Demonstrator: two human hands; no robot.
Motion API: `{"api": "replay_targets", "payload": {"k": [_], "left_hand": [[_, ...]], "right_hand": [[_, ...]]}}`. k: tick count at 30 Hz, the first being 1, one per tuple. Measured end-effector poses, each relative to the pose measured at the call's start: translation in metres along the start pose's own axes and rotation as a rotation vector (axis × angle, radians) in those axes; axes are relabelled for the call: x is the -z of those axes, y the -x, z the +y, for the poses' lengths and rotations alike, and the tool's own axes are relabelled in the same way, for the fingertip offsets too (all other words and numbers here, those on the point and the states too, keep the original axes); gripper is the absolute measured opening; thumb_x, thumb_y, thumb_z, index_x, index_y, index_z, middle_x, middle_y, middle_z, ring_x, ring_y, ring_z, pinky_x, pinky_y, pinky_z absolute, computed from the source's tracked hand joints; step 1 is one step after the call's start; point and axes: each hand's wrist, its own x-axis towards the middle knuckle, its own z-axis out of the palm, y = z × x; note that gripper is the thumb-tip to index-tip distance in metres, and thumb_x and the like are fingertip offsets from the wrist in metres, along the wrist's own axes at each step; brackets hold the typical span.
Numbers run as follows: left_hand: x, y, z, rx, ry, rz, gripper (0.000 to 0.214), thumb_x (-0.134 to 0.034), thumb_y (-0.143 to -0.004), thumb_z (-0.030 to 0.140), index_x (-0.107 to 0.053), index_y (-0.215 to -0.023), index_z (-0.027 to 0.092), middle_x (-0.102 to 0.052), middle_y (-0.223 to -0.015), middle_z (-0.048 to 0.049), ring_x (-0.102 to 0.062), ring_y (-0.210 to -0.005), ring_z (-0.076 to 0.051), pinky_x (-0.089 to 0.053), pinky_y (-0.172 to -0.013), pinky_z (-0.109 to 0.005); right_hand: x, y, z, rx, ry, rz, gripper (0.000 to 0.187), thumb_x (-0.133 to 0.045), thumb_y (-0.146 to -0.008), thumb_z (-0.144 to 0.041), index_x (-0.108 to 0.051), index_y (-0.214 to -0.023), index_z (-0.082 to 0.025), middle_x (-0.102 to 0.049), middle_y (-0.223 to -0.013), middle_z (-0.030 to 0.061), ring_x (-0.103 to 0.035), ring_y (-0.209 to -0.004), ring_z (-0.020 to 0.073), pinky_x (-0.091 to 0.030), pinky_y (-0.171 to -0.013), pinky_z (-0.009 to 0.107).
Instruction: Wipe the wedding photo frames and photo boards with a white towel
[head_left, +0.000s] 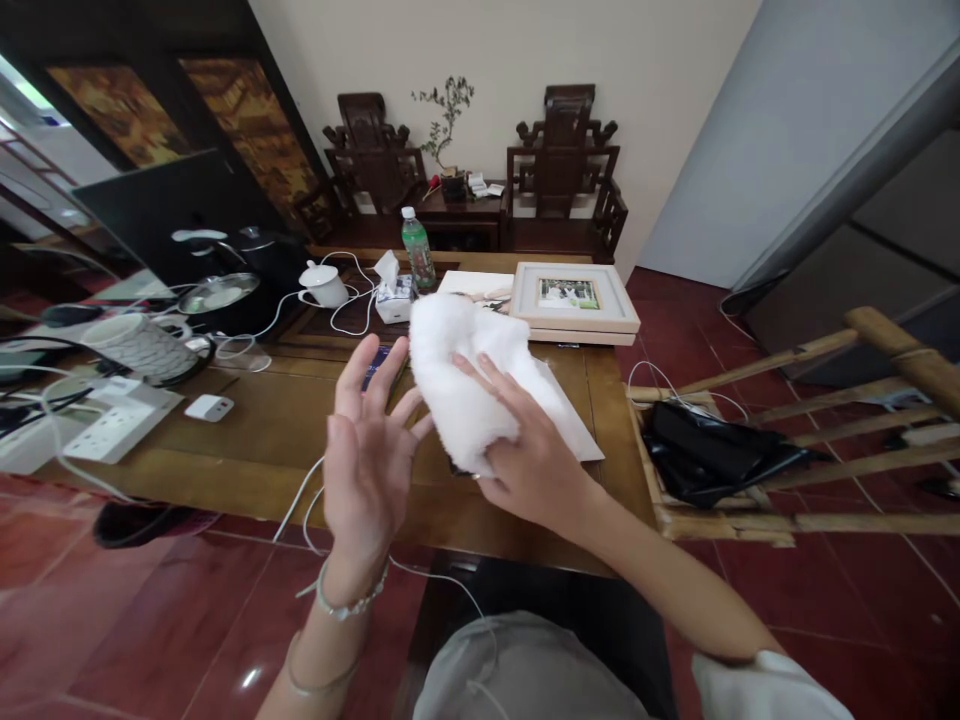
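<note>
My right hand (525, 450) grips a fluffy white cloth (457, 380) and holds it up above the wooden table (247, 440). My left hand (371, 450) is raised beside it with fingers spread, its fingertips touching the cloth's left side. A dark object shows just under the cloth near my right thumb; I cannot make it out. A white sheet (574, 420) lies on the table under the cloth. A small dark blue object (375, 362) peeks out behind my left fingers.
Framed picture (574, 297), tissue box (394, 290), green bottle (417, 248), white teapot (324, 284), patterned mug (146, 345), power strips (112, 420) and white cables crowd the table. A bamboo rack with a black bag (712, 455) stands right. Dark wooden chairs line the far wall.
</note>
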Motion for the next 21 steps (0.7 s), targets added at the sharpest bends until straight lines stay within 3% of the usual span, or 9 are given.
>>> {"api": "replay_targets", "payload": {"k": [2, 5, 7, 10, 12, 14, 16, 19, 21], "left_hand": [[0.004, -0.001, -0.013, 0.047, 0.011, -0.024, 0.052, -0.054, -0.085, 0.054, -0.049, -0.130, 0.030, -0.041, -0.144, -0.0084, -0.051, -0.121, -0.032, -0.043, -0.099, -0.047], [0.015, 0.005, -0.044, 0.218, -0.040, -0.024, 0.044, -0.063, -0.083, 0.039, -0.054, -0.125, 0.028, -0.044, -0.142, -0.0080, -0.048, -0.126, -0.030, -0.041, -0.102, -0.042], [0.022, 0.014, -0.069, 0.406, -0.036, 0.039, 0.044, -0.066, -0.081, 0.030, -0.054, -0.123, 0.026, -0.048, -0.139, -0.0091, -0.048, -0.126, -0.028, -0.039, -0.104, -0.041], [0.031, 0.030, -0.100, 0.701, 0.115, 0.166, 0.044, -0.069, -0.078, 0.022, -0.055, -0.120, 0.020, -0.057, -0.127, -0.0128, -0.054, -0.120, -0.026, -0.041, -0.102, -0.043], [0.034, 0.038, -0.112, 0.814, 0.262, 0.141, 0.037, -0.069, -0.078, 0.023, -0.058, -0.114, 0.018, -0.063, -0.119, -0.0132, -0.060, -0.112, -0.025, -0.044, -0.099, -0.042], [0.036, 0.044, -0.117, 0.888, 0.394, 0.041, 0.031, -0.067, -0.080, 0.030, -0.062, -0.108, 0.018, -0.067, -0.113, -0.0119, -0.065, -0.102, -0.025, -0.049, -0.092, -0.042], [0.038, 0.048, -0.117, 0.932, 0.448, 0.014, 0.026, -0.065, -0.081, 0.034, -0.066, -0.100, 0.017, -0.071, -0.101, -0.0097, -0.069, -0.093, -0.025, -0.053, -0.087, -0.041], [0.042, 0.055, -0.114, 1.052, 0.385, 0.106, 0.020, -0.065, -0.080, 0.029, -0.070, -0.090, 0.012, -0.074, -0.085, -0.0099, -0.071, -0.087, -0.026, -0.054, -0.086, -0.038], [0.047, 0.062, -0.110, 1.132, 0.290, 0.163, 0.011, -0.068, -0.075, 0.019, -0.071, -0.079, 0.009, -0.074, -0.075, -0.0101, -0.072, -0.078, -0.026, -0.055, -0.082, -0.035]], "right_hand": [[0.010, 0.005, 0.011, -0.040, 0.026, 0.112, 0.011, -0.058, -0.076, -0.018, -0.065, -0.083, -0.020, -0.054, -0.133, 0.0111, -0.044, -0.127, 0.0314, -0.042, -0.101, 0.049], [0.031, 0.008, 0.037, -0.268, 0.057, 0.434, 0.020, -0.064, -0.074, -0.024, -0.065, -0.093, -0.019, -0.069, -0.100, 0.0099, -0.063, -0.100, 0.0288, -0.049, -0.092, 0.046], [0.044, 0.007, 0.059, -0.417, -0.031, 0.712, 0.029, -0.069, -0.071, -0.024, -0.064, -0.099, -0.016, -0.069, -0.094, 0.0082, -0.065, -0.094, 0.0269, -0.049, -0.091, 0.046], [0.058, 0.008, 0.085, -0.530, -0.331, 1.128, 0.043, -0.071, -0.065, -0.017, -0.060, -0.106, -0.012, -0.068, -0.100, 0.0070, -0.065, -0.094, 0.0242, -0.049, -0.093, 0.046], [0.061, 0.015, 0.093, -0.624, -0.531, 1.287, 0.046, -0.069, -0.061, -0.013, -0.059, -0.106, -0.014, -0.068, -0.099, 0.0038, -0.065, -0.092, 0.0214, -0.051, -0.092, 0.042], [0.058, 0.027, 0.094, -0.739, -0.680, 1.345, 0.044, -0.067, -0.060, -0.011, -0.060, -0.103, -0.017, -0.068, -0.097, 0.0003, -0.066, -0.092, 0.0189, -0.052, -0.093, 0.038], [0.052, 0.044, 0.092, -0.867, -0.812, 1.334, 0.039, -0.067, -0.060, -0.013, -0.061, -0.098, -0.019, -0.068, -0.094, -0.0013, -0.066, -0.092, 0.0179, -0.052, -0.093, 0.037], [0.041, 0.072, 0.093, -1.079, -1.024, 1.183, 0.025, -0.066, -0.064, -0.025, -0.064, -0.088, -0.019, -0.070, -0.086, 0.0006, -0.067, -0.090, 0.0210, -0.055, -0.089, 0.041], [0.035, 0.090, 0.100, -1.160, -1.110, 1.056, 0.026, -0.062, -0.070, -0.040, -0.065, -0.084, -0.019, -0.070, -0.083, 0.0035, -0.068, -0.089, 0.0242, -0.056, -0.085, 0.045]]}}
